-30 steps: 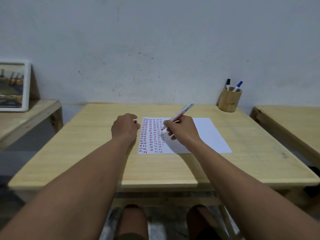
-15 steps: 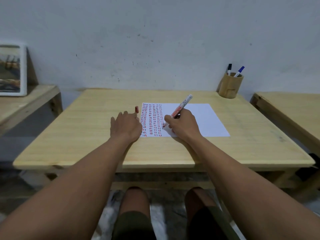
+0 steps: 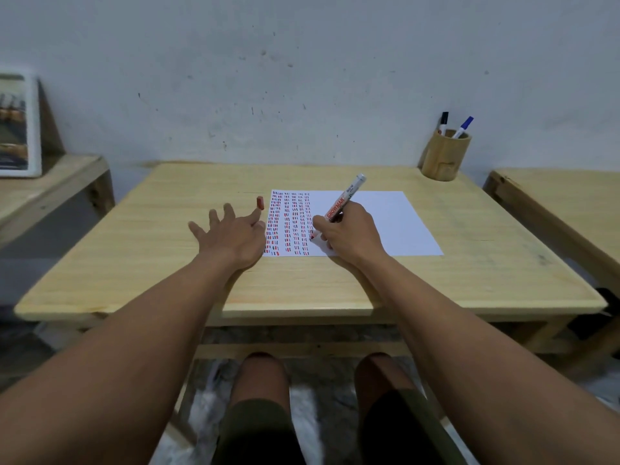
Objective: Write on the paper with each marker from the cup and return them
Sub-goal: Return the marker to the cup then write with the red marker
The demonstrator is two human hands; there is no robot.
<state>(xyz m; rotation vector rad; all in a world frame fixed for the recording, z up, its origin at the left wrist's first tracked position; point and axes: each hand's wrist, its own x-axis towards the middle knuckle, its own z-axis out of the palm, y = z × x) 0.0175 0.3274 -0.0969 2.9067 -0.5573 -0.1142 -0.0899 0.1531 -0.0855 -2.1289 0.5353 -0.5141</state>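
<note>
A white sheet of paper [image 3: 396, 223] lies on the wooden table [image 3: 167, 263], its left part filled with columns of short red, blue and black marks. My right hand [image 3: 349, 234] grips a white red-labelled marker [image 3: 345, 198] with its red tip touching the paper near the sheet's lower left. My left hand [image 3: 231, 234] rests flat on the table beside the paper's left edge, fingers spread, holding nothing. The red cap [image 3: 260, 202] stands on the table just beyond its fingertips. A wooden cup [image 3: 443, 159] at the far right holds a black marker [image 3: 444, 121] and a blue marker [image 3: 463, 126].
A framed picture [image 3: 16, 125] leans against the wall on a low bench [image 3: 43, 189] at the left. Another wooden table [image 3: 563, 203] stands close at the right. My knees show under the table's front edge.
My left hand has spread from a closed fist and let the red cap stand on the table. My right hand has moved the marker tip down the paper. The view has tilted downward.
</note>
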